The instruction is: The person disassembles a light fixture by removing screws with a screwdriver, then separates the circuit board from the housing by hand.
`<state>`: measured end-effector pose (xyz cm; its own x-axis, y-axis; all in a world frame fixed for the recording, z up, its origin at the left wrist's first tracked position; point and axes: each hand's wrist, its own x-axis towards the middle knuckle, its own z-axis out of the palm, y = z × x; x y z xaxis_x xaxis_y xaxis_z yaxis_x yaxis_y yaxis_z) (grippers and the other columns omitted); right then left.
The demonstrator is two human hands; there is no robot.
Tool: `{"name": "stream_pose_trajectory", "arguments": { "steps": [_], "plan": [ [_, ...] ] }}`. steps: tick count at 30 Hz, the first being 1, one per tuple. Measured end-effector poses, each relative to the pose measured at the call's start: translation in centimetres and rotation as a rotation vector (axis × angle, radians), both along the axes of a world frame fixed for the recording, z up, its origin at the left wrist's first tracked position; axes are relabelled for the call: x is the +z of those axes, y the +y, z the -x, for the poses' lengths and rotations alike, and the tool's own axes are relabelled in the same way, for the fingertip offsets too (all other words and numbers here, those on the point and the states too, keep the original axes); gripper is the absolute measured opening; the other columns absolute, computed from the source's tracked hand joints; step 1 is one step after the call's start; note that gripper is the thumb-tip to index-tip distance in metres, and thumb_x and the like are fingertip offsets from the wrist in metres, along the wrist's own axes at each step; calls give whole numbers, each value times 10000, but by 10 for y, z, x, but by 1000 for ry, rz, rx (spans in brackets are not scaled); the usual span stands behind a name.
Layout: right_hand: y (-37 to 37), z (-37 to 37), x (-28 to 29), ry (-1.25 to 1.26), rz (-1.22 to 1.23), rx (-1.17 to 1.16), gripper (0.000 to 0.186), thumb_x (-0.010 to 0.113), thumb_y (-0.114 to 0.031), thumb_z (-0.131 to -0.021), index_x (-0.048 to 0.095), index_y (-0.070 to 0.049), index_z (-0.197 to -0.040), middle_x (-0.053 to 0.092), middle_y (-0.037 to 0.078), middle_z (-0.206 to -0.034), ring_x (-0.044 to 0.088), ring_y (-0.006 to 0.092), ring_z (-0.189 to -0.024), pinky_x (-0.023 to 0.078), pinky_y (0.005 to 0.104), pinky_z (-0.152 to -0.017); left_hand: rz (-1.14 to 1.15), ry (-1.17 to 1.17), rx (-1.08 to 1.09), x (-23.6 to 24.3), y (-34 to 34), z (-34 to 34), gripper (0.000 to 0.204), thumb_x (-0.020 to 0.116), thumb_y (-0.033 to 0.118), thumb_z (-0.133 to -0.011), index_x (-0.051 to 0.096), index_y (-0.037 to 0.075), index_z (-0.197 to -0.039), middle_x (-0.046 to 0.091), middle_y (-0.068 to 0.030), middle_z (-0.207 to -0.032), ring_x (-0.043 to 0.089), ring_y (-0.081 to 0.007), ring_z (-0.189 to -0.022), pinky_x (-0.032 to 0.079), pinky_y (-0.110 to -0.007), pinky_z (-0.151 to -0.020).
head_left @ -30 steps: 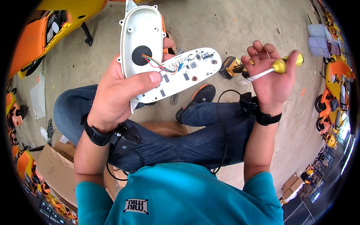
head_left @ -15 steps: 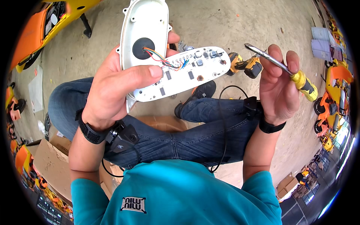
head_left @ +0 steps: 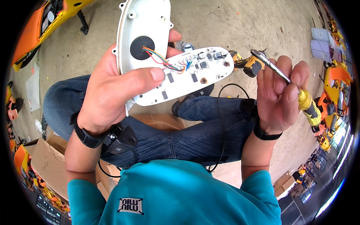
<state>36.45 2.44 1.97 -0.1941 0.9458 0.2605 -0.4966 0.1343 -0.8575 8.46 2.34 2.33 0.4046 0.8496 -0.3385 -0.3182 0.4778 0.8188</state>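
Observation:
My left hand (head_left: pixel 112 86) is closed around a white plastic housing (head_left: pixel 144 22) and a long white circuit board (head_left: pixel 180 84). Its thumb presses on the board's face, and the housing's open side faces me. Several coloured wires (head_left: pixel 159 59) run from a round black pad (head_left: pixel 142 47) in the housing to the middle of the board. My right hand (head_left: pixel 281 93) grips a screwdriver (head_left: pixel 283 76) with a yellow and black handle, fingers around the shaft near the handle. The metal tip points up and left, apart from the board's right end.
Behind the board on the concrete floor lies a yellow and black power drill (head_left: pixel 249 64). An open cardboard box (head_left: pixel 48 165) stands at my left. Orange and yellow machines (head_left: pixel 35 32) line both sides. A black cable (head_left: pixel 222 123) loops over my leg.
My right hand has shifted slightly, and its fingers have curled closer round the screwdriver's shaft. The screwdriver has moved a little right and down. The housing and board have barely moved.

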Motion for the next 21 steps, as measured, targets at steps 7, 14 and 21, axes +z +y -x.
{"name": "stream_pose_trajectory", "arguments": {
  "steps": [7,14,21],
  "plan": [
    [-8,3,11,-128,37,79,366,482,-234,-966,496,17,-1233,512,83,-881,455,128,-657,427,241,-583,-7,-2,34,-2,-2,-2,652,599,49,-812,346,-76,-1400,507,-196,-1346,547,-302,-1223,460,-428,-1029],
    [-8,12,10,-178,-29,99,234,608,-205,-919,500,-47,-1054,494,79,-841,466,116,-643,419,209,-504,-10,10,11,-4,-3,-1,651,620,58,-809,367,-76,-1393,515,-200,-1340,562,-283,-1205,451,-414,-1033],
    [-8,17,10,-60,48,95,220,589,-194,-912,504,-26,-1026,501,92,-808,471,133,-637,417,229,-482,-24,15,-2,-2,-2,-2,648,624,52,-808,369,-75,-1390,504,-205,-1351,563,-279,-1200,456,-420,-1027]
  ]
}}
